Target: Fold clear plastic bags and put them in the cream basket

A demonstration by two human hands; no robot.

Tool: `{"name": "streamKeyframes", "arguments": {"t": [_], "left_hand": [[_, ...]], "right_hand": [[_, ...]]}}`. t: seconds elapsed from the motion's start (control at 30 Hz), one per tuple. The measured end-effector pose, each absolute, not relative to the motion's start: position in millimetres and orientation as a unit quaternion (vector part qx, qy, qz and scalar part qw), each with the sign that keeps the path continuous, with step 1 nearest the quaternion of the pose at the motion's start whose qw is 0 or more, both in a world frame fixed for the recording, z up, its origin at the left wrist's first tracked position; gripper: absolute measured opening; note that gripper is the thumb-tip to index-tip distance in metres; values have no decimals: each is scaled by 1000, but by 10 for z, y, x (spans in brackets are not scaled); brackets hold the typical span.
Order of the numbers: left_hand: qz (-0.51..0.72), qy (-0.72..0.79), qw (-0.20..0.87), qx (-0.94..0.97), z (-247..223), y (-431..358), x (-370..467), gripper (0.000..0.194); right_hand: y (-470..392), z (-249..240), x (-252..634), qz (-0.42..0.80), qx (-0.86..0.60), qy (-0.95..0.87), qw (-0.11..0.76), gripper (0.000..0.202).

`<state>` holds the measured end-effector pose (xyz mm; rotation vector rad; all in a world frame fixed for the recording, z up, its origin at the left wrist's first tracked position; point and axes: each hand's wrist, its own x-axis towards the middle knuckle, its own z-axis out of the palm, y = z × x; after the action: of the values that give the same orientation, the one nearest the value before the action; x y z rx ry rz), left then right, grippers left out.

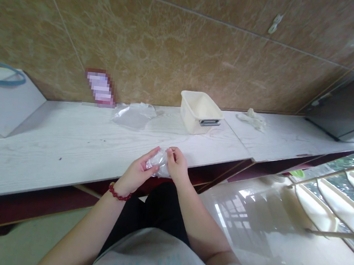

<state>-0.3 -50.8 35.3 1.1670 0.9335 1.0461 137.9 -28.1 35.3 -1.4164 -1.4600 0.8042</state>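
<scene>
Close to the counter's front edge, both hands grip a small crinkled clear plastic bag (pixel 159 161). My left hand (pixel 141 167), with a red bead bracelet at the wrist, pinches it from the left between thumb and fingers. From the other side my right hand (pixel 176 163) has its fingers bent onto the bag's right part. What the bag contains, if anything, cannot be made out. Beyond the hands stands a cream plastic bin (pixel 192 121) with a grey handle clip. A flat clear plastic sheet or bag (pixel 134 116) lies to its left.
The white wood-grain counter (pixel 78 139) runs along a brown marbled wall. A blurred-out pink item (pixel 101 88) leans there. White boxes (pixel 15 103) with a blue strap stand at left. A crumpled whitish cloth or glove (pixel 252 119) lies right, and a rack with white trays (pixel 316 206) is beyond.
</scene>
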Motion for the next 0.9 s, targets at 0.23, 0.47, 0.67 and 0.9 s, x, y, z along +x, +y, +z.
{"name": "streamKeyframes", "arguments": {"t": [0.23, 0.47, 0.67, 0.9], "left_hand": [[468, 389, 624, 490, 332, -504, 9, 75], [465, 396, 620, 493, 304, -473, 47, 75], [442, 398, 633, 496, 323, -423, 59, 68], [441, 409, 607, 519, 463, -88, -75, 44]], "right_hand": [[-324, 339, 1401, 298, -574, -611, 456, 29], [-280, 296, 1463, 352, -561, -604, 444, 31], [-211, 235, 1512, 462, -520, -561, 449, 31], [124, 545, 2051, 474, -505, -523, 497, 35]]}}
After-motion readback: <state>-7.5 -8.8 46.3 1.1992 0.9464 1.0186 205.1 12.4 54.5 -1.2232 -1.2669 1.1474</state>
